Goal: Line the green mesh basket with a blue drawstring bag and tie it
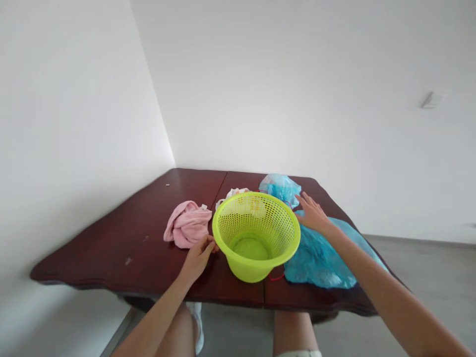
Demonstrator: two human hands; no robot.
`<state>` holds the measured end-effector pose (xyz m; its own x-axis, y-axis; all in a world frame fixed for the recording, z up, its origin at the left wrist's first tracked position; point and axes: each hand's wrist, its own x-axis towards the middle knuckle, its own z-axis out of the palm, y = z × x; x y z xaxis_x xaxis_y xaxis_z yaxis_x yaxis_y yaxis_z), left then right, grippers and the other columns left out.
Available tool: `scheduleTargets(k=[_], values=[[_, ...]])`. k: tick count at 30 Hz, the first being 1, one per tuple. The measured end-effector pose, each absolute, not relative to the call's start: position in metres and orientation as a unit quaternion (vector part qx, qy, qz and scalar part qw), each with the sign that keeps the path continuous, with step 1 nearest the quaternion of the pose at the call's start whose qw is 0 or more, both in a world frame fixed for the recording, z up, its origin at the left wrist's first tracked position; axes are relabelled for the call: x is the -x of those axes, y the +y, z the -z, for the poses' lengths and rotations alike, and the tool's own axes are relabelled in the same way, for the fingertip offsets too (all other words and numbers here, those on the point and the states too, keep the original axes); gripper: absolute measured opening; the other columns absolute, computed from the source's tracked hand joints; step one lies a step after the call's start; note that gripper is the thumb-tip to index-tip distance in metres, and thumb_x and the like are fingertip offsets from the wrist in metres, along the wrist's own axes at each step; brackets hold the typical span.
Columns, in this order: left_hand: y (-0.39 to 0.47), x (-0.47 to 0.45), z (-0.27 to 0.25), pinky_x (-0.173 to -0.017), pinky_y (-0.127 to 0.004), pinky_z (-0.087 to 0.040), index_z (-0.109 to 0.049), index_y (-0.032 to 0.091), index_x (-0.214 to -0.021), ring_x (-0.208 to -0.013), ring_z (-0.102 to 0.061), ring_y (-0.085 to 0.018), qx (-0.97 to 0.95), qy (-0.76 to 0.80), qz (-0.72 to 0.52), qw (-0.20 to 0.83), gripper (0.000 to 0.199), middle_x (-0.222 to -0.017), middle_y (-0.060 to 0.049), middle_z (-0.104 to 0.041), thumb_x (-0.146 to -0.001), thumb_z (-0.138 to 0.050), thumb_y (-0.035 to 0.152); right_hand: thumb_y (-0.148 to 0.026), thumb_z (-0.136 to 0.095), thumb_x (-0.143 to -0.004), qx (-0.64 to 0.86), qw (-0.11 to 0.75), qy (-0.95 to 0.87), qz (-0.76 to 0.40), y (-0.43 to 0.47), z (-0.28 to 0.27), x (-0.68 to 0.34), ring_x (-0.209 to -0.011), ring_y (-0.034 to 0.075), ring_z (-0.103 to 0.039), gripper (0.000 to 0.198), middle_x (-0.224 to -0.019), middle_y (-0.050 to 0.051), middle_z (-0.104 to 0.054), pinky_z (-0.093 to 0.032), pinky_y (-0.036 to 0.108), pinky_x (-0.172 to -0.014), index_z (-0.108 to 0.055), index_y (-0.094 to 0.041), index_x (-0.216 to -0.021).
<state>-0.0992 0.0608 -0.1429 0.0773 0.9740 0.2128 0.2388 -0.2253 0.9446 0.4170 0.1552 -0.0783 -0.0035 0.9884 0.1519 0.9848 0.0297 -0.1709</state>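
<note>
The head camera is showing two bare hands on either side of a round, lime-green plastic basket with perforated walls [249, 271]. The fingers of the left hand [201, 252] are curling together at the basket's left rim; whether they are pinching it, I cannot tell. The fingers of the right hand [312, 214] are standing spread just beyond the right rim, holding nothing; whether the thumb is touching the rim is unclear.

The basket is sitting upright near the front edge of a dark red-brown wooden table [92, 258]. It is probably going to feel light, fairly stiff with a little spring, smooth and not very fragile; the rolled rim is looking like the surest hold, one hand at each side.

Further out, a crumpled pink soft cloth [189, 225] is lying just left of the basket. A large translucent blue plastic bag [320, 265] is spreading beneath the right forearm, and a smaller pale-blue plastic bundle [278, 187] is resting behind. A white plastic bag with orange marks [237, 192] is partly hiding behind the basket.

I am counting one basket, one cloth, one large blue bag, one pale-blue bundle and one white bag.
</note>
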Motion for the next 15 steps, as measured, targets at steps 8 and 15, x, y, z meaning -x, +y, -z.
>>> scheduleTargets(k=[8,15], values=[[0.065,0.100,0.145,-0.089,-0.043,-0.062,-0.075,0.023,-0.096,-0.086,-0.077,-0.029,-0.602,0.503,-0.479,0.395,0.035,-0.087,-0.005,-0.083,-0.092,-0.076,0.058,-0.067,-0.051,-0.103,0.768,0.165,-0.613,-0.081,-0.051,0.177,-0.448,-0.172,0.048,-0.052,0.084,-0.181,0.023,-0.060,-0.041,0.067,-0.142,-0.067,-0.021,-0.171],[0.019,0.101,0.132,-0.079,-0.035,-0.058,-0.073,0.022,-0.108,-0.077,-0.068,-0.022,-0.532,0.506,-0.593,0.331,0.040,-0.081,-0.001,-0.073,-0.102,-0.073,0.061,-0.078,-0.071,-0.091,0.757,0.458,-0.447,-0.132,-0.138,0.167,-0.402,-0.099,0.046,-0.078,0.049,-0.092,0.012,-0.083,-0.066,0.058,-0.094,-0.082,-0.031,-0.099]])
